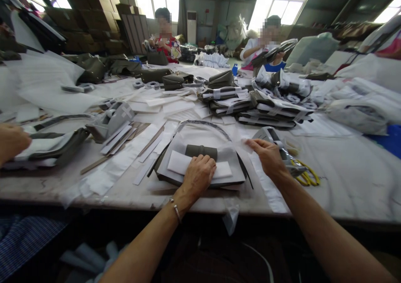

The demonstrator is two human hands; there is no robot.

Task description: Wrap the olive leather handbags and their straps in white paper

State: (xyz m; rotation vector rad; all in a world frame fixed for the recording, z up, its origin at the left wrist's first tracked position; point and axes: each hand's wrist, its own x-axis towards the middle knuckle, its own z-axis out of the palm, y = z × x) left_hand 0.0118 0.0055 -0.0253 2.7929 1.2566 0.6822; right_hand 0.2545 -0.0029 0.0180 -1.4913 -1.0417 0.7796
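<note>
A dark olive handbag (200, 149) lies flat on the table in front of me, its wrapped handle (203, 124) arched away from me. White sheet material covers the bag's front. My left hand (200, 172), with a bracelet on the wrist, presses with curled fingers on a white foam strip (179, 162) across the bag. Right of the bag, my right hand (265, 151) pinches a small piece of clear tape (248, 145) between thumb and fingertips. A grey tape dispenser (268, 135) stands just behind that hand.
Yellow-handled scissors (308, 174) lie at the right. Stacked wrapped bags (250, 105) sit farther back. Cardboard and foam strips (120, 139) and another dispenser (109, 120) are to the left. Another person's hand (12, 143) is beside a bag at far left. Two people sit across the table (351, 183).
</note>
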